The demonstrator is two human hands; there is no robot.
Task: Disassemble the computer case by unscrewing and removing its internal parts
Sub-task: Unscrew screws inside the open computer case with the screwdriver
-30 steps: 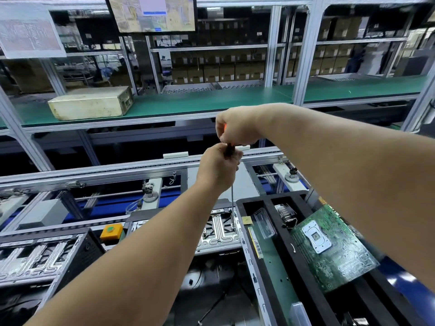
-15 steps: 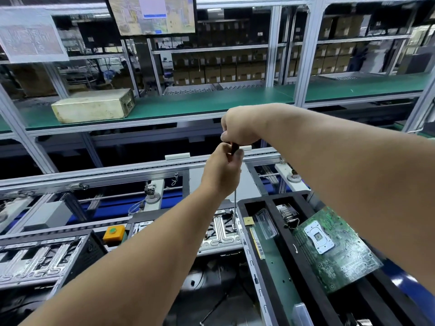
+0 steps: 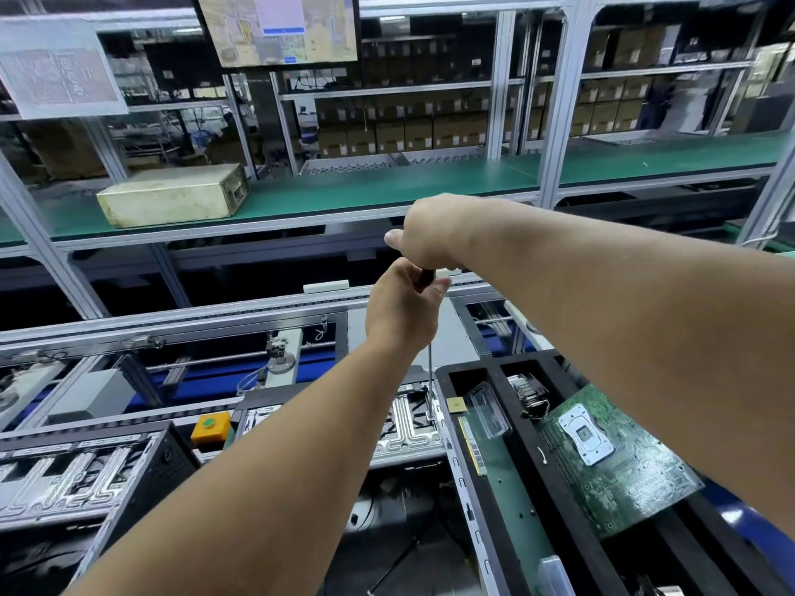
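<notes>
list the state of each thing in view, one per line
right hand: gripping the top of the screwdriver handle
left hand: curled round the screwdriver lower down
screwdriver: upright, tip down in the computer case
computer case: open, metal interior exposed
motherboard: out of the case, lying tilted in the black tray
black tray: holds removed parts
monitor: switched on
beige box: closed, on the green shelf
</notes>
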